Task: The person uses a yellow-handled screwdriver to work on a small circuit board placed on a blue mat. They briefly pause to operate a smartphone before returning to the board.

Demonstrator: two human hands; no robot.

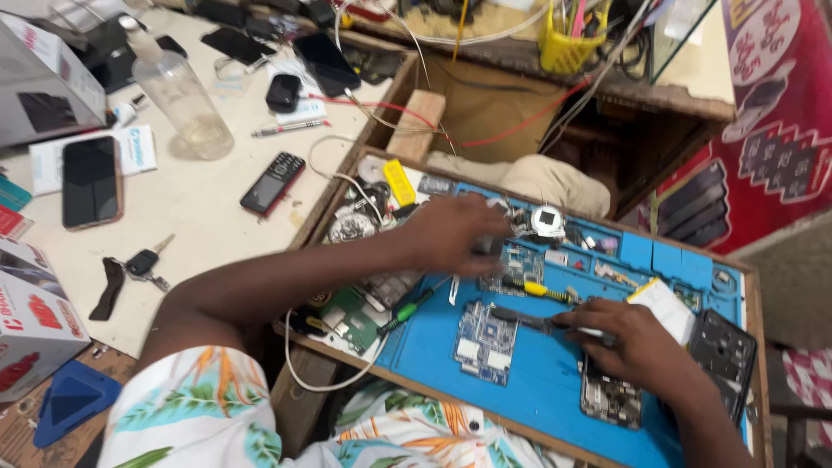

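Head view, two hands over blue mat [537, 381], right hand [637, 342] gripping tweezers [529, 321], left hand [455, 232] perhaps pinching something, two circuit boards.

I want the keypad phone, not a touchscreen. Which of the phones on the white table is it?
The small black-and-red phone, lying diagonally; the other phones are plain black slabs.

Landmark: clear plastic bottle [184, 100]. Black smartphone [91, 181] lies left of it, red keypad phone [272, 183] right-below, car key [141, 263] well below, yellow pen holder [568, 45] far right.
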